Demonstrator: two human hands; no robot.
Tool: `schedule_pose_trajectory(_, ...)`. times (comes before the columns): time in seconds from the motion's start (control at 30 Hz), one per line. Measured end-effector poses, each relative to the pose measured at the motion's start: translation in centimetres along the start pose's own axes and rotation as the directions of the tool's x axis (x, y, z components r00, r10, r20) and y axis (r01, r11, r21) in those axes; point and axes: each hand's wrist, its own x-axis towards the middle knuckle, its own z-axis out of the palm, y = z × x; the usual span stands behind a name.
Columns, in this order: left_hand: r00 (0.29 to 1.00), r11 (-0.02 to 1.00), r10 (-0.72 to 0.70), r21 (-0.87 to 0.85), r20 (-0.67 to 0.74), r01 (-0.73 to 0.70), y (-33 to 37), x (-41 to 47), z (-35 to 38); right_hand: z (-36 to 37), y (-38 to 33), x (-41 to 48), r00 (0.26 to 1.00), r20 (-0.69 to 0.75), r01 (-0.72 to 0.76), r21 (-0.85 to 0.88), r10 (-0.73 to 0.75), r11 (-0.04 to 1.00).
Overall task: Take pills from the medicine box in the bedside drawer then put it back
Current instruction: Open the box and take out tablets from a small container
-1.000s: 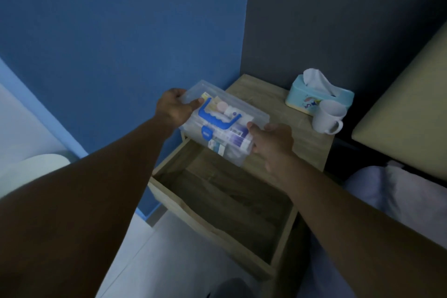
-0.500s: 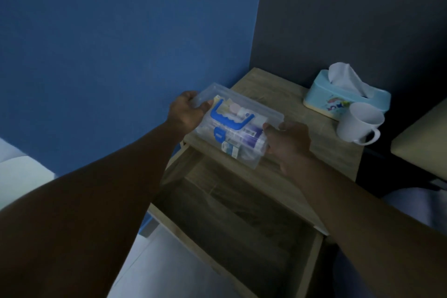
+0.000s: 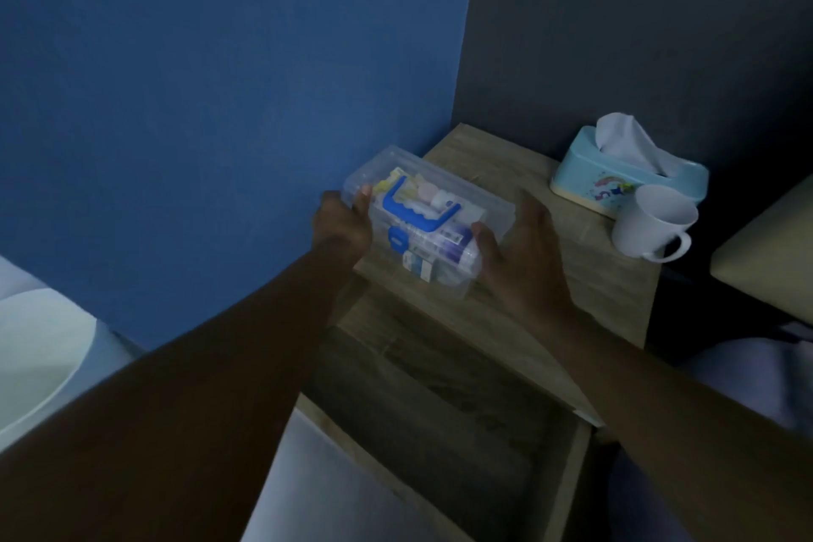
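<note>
A clear plastic medicine box (image 3: 444, 194) with a blue handle and blue latch lies at the front left of the wooden bedside table top (image 3: 567, 251), lid shut, packets visible inside. My left hand (image 3: 341, 222) grips its left end, thumb on the lid. My right hand (image 3: 519, 251) holds its right end, fingers spread along the side. Below them the drawer (image 3: 448, 414) stands pulled out, its wooden inside dark and bare.
A light blue tissue box (image 3: 624, 176) and a white mug (image 3: 651, 222) stand at the back right of the table top. A blue wall is on the left, a dark grey wall behind. Pale bedding lies at the right edge.
The box has moved from above the open drawer onto the table top, still between both hands. My right hand's fingers have loosened and spread along the box's end.
</note>
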Motion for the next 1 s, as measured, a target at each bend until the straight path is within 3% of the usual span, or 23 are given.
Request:
schedule_pose_trajectory(0.1,0.998,0.997,-0.059,0.044,0.038,0.057,-0.9,-1.6,0.4,-0.8,-0.6,0.7,0.953,0.180,0.277,-0.201,-0.243,0.939)
schedule_pose_trajectory(0.17,0.991,0.994,-0.111,0.008,0.072,0.110,-1.3,-2.5,0.7,-1.2,-0.6,1.3,0.909,0.351,0.318,-0.236,-0.224,0.918)
schedule_pose_trajectory(0.27,0.945,0.912,-0.226,-0.289,0.238,0.291,-1.3,-3.8,1.3,-1.3,-0.1,1.5,0.854,0.474,0.380,-0.287,-0.214,0.879)
schedule_pose_trajectory(0.37,0.880,0.724,-0.296,-0.514,0.372,0.460,-0.6,-4.5,1.5,-1.2,0.1,1.5,0.849,0.482,0.397,-0.315,-0.215,0.862)
schedule_pose_trajectory(0.47,0.852,0.660,-0.316,-0.549,0.417,0.513,-0.2,-4.4,1.8,-1.1,0.0,1.6,0.856,0.471,0.394,-0.330,-0.212,0.858)
schedule_pose_trajectory(0.7,0.857,0.672,-0.377,-0.534,0.351,0.514,-0.8,-4.3,2.9,-0.9,0.1,1.6,0.849,0.484,0.414,-0.354,-0.214,0.839)
schedule_pose_trajectory(1.0,0.922,0.787,-0.312,-0.482,0.227,0.385,-1.4,-4.4,2.0,-0.6,0.6,1.8,0.849,0.482,0.413,-0.353,-0.216,0.840)
